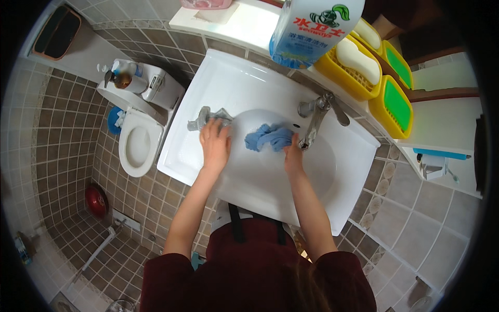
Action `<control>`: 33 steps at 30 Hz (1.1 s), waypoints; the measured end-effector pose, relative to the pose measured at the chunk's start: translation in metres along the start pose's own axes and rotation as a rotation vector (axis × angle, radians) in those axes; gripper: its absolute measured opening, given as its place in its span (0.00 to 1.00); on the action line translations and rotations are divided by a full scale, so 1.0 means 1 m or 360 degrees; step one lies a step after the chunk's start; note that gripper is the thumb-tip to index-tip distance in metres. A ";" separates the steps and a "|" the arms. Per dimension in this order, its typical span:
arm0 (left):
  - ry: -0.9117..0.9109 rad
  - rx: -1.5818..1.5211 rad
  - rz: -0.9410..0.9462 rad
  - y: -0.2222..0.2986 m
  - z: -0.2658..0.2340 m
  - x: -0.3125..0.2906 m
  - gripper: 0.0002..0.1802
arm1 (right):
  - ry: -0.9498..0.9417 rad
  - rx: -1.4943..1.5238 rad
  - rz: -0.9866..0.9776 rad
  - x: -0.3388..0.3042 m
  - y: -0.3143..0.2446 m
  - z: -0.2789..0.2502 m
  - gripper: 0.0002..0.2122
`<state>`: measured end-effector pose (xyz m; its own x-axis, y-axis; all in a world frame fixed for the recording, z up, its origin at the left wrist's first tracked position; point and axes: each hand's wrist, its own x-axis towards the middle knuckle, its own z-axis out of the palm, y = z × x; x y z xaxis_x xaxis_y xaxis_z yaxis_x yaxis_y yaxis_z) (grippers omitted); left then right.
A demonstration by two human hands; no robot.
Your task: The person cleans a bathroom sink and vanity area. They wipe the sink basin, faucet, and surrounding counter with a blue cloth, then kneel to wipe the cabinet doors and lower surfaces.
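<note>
A crumpled blue cloth point(267, 138) is in the bowl of the white sink point(249, 184). My right hand point(293, 155) pinches its right end, just below the metal faucet point(317, 112). On the sink's flat left side lies a bunched grey cloth point(208, 117). My left hand point(215, 141) is at its near edge, fingers stretched out and apart; they overlap the cloth, and whether they press on it I cannot tell.
Behind the sink, a shelf holds a large cleaner bottle point(314, 34) and a yellow soap box point(351, 70) with a white soap bar. A green-and-yellow box point(395, 106) stands beside it. To the left is a toilet point(139, 143); a red basin point(96, 201) is lower down.
</note>
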<state>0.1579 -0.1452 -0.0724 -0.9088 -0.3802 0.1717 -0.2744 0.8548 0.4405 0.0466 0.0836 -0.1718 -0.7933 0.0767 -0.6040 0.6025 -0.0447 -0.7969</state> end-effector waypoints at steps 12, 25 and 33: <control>-0.0038 -0.0266 -0.0100 -0.035 -0.019 0.004 0.19 | 0.0259 -0.1269 -0.1609 0.081 -0.053 0.079 0.18; -0.0018 -0.1158 -0.0593 -0.043 -0.066 -0.017 0.16 | -0.0532 -0.1299 -0.2248 0.051 -0.053 0.273 0.16; 0.0145 -0.1131 -0.0635 -0.077 -0.064 -0.034 0.10 | -0.1274 -0.1382 -0.2019 -0.009 -0.008 0.300 0.19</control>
<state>0.2303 -0.2203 -0.0562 -0.7474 -0.6618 -0.0585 -0.2791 0.2328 0.9316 0.0223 -0.2152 -0.1628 -0.4541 -0.8479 0.2735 -0.7254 0.1736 -0.6661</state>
